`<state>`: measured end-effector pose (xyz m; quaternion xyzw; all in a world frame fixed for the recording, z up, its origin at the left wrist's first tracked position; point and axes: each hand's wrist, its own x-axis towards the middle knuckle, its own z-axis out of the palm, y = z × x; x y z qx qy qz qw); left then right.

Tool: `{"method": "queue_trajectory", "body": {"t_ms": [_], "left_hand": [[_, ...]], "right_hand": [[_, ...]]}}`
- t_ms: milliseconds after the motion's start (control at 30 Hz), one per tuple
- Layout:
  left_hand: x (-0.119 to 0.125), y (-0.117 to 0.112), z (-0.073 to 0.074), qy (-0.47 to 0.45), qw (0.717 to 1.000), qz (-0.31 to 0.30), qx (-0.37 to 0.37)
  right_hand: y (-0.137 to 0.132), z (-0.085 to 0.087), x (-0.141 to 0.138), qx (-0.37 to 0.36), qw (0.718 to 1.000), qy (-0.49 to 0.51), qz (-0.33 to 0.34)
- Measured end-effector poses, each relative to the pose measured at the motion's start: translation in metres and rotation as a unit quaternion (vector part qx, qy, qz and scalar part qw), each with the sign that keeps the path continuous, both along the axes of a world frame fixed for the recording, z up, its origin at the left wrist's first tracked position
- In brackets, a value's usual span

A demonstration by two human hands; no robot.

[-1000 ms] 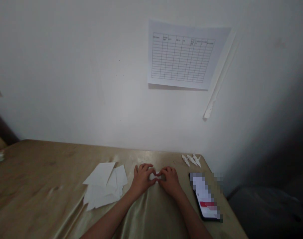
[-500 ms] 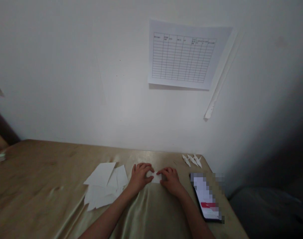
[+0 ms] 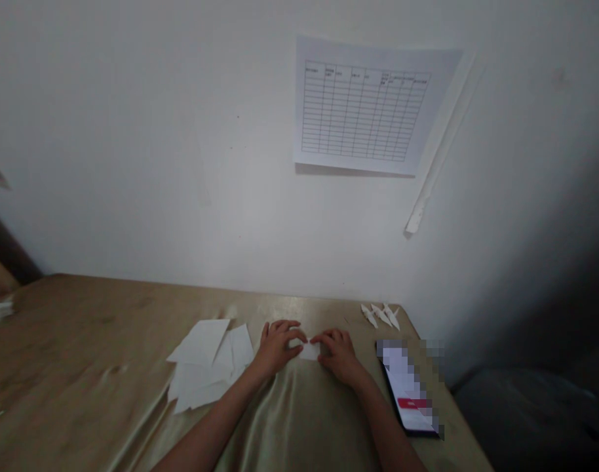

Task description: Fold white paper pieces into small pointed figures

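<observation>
A small white piece of paper [image 3: 309, 353] lies on the cloth between my two hands, its lower part showing. My left hand [image 3: 280, 344] is curled at its left side, index fingertip and thumb on the paper. From the right, my right hand [image 3: 339, 354] grips the same paper with index finger and thumb. Both index fingertips nearly meet at the paper's upper edge. Whether it is folded there I cannot tell, as the fingers cover the sides.
Loose white paper sheets [image 3: 204, 373] overlap left of my left forearm. Three small folded paper shapes [image 3: 379, 316] sit near the table's back right corner. A phone [image 3: 407, 387], partly pixelated, lies right of my right forearm. A printed table sheet [image 3: 361, 108] hangs on the wall [image 3: 132, 144].
My left index fingertip has moved slightly right, closer to the right one at the paper's upper edge. The paper stays in place, and the view has shifted a little.
</observation>
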<state>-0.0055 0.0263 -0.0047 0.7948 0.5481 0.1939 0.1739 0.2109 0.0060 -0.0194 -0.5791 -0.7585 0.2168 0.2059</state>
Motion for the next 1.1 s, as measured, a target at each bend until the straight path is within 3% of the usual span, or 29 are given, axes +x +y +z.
{"method": "queue_trajectory", "body": {"t_ms": [467,833,1100], "left_hand": [[0.000,-0.006,-0.001,0.004,0.999,-0.014,0.049],[0.002,-0.004,-0.006,-0.003,0.997,0.014,0.074],[0.006,-0.013,0.011,0.047,0.995,-0.010,0.085]], "right_hand": [[-0.009,0.003,-0.004,0.049,0.999,-0.019,-0.008],[-0.016,0.005,-0.007,0.077,0.997,-0.005,-0.023],[-0.011,0.000,-0.004,0.089,0.996,-0.002,-0.008]]}}
